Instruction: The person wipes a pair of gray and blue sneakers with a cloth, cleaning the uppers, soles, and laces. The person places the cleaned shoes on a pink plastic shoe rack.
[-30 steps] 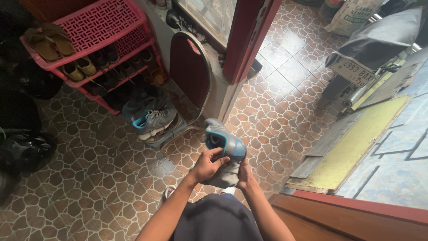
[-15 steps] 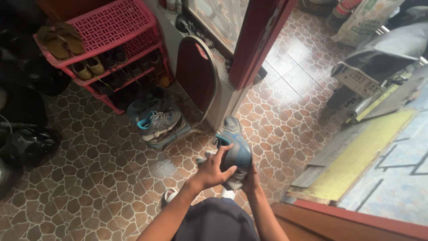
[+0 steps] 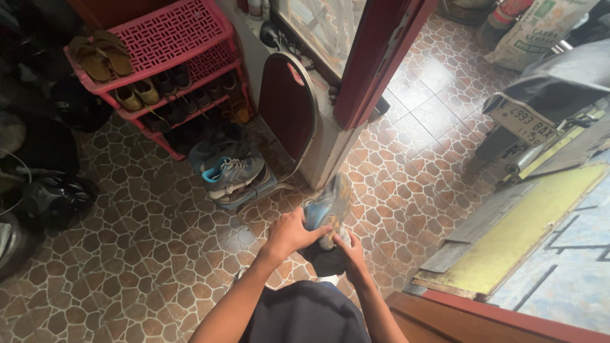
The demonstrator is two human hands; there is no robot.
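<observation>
A home entryway: pink shoe rack [image 3: 159,57], tiled floor [image 3: 127,254], open doorway [image 3: 381,57].

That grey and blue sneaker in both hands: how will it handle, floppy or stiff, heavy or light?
The sneaker probably feels light: the left hand and right hand hold it in mid-air without visible strain. Its upper looks like soft fabric, so it likely gives under a grip, while the sole likely stays stiffer. It is blurred, so surface slipperiness cannot be told.

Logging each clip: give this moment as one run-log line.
left hand: grips shoe | right hand: under shoe, on dark cloth | nearby: grey sneaker, pink rack
</observation>
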